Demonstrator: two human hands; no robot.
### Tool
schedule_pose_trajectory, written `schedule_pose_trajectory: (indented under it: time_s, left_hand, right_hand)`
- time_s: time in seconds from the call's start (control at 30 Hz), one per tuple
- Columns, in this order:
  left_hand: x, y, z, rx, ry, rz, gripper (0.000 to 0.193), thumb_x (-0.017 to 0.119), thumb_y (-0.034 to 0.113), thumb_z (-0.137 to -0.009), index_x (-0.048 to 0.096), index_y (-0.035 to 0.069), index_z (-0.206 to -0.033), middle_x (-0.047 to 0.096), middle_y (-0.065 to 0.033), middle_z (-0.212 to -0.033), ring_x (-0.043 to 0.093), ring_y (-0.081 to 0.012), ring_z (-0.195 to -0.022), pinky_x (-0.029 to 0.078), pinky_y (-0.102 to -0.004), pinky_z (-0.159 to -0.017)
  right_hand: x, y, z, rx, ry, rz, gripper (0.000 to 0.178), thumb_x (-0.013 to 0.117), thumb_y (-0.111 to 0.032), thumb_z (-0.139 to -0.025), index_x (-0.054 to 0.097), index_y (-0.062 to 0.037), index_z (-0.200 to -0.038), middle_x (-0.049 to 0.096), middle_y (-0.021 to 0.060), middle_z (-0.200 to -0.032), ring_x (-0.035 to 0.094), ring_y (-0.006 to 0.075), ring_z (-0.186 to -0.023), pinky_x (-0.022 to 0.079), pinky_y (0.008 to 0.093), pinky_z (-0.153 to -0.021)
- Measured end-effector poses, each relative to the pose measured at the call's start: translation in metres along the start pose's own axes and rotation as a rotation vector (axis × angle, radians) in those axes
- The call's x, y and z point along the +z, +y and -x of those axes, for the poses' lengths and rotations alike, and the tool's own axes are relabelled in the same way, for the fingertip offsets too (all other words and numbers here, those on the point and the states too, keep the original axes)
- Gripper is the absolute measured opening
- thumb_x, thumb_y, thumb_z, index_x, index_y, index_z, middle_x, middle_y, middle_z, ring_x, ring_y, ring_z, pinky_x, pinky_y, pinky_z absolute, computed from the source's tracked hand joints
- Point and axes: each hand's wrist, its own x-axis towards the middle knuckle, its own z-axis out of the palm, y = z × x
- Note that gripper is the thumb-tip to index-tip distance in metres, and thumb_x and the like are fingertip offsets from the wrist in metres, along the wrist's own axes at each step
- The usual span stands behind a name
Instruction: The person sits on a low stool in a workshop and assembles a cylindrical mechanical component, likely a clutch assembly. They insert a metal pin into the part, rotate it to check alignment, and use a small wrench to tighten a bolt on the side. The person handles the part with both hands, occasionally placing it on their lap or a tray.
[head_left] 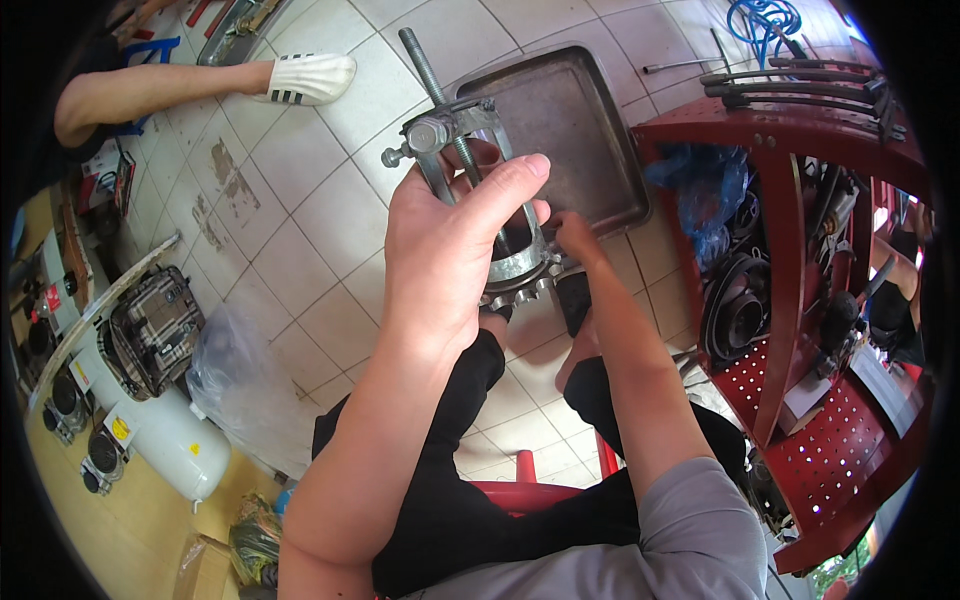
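Head view: both hands are working a grey steel gear puller (450, 140) clamped on a toothed metal sprocket (520, 285).

The left hand (440, 250) is wrapping closed around the puller's flat arms, thumb extended; the right hand (575, 240) is pinching the sprocket's edge, fingers mostly hidden. Its threaded screw is rising above a dark, dull rectangular metal tray (570, 130) lying on the pale tiled floor (300, 190).

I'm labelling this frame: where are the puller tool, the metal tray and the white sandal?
puller tool (437, 133): head view, on the bolt head of its top crossbar.
metal tray (570, 125): head view, on its bare floor.
white sandal (310, 78): head view, on its upper.
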Motion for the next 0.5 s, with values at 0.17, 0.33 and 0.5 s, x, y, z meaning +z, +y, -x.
schedule_pose_trajectory:
  time_s: [0.17, 0.33, 0.5]
  left_hand:
    - [0.001, 0.001, 0.002, 0.005, -0.004, -0.018, 0.025, 0.073, 0.019, -0.077, 0.058, 0.004, -0.090, 0.063, -0.0075, -0.085, 0.063, -0.0158, -0.070, 0.051, -0.0280, -0.057]
    - [0.003, 0.002, 0.004, -0.022, -0.009, -0.032, 0.025, 0.073, 0.019, -0.077, 0.059, 0.004, -0.091, 0.063, -0.0075, -0.085, 0.063, -0.0156, -0.072, 0.051, -0.0282, -0.058]
    - [0.003, 0.002, 0.006, -0.006, -0.021, -0.023, 0.025, 0.073, 0.019, -0.077, 0.059, 0.004, -0.091, 0.063, -0.0073, -0.086, 0.063, -0.0158, -0.073, 0.051, -0.0281, -0.059]
  right_hand:
    - [0.000, 0.002, 0.001, -0.035, -0.039, 0.070, 0.025, 0.054, -0.002, -0.072, 0.069, -0.0036, -0.092, 0.065, 0.0211, -0.094, 0.062, 0.0353, -0.094, 0.048, 0.0408, -0.081]
    - [0.014, 0.011, 0.002, -0.115, -0.038, 0.145, 0.026, 0.059, -0.004, -0.068, 0.069, -0.0023, -0.092, 0.064, 0.0219, -0.091, 0.063, 0.0356, -0.089, 0.049, 0.0409, -0.076]
    - [0.015, 0.006, 0.004, -0.079, -0.066, 0.157, 0.024, 0.054, -0.003, -0.073, 0.068, -0.0030, -0.093, 0.064, 0.0209, -0.094, 0.062, 0.0356, -0.094, 0.048, 0.0416, -0.081]
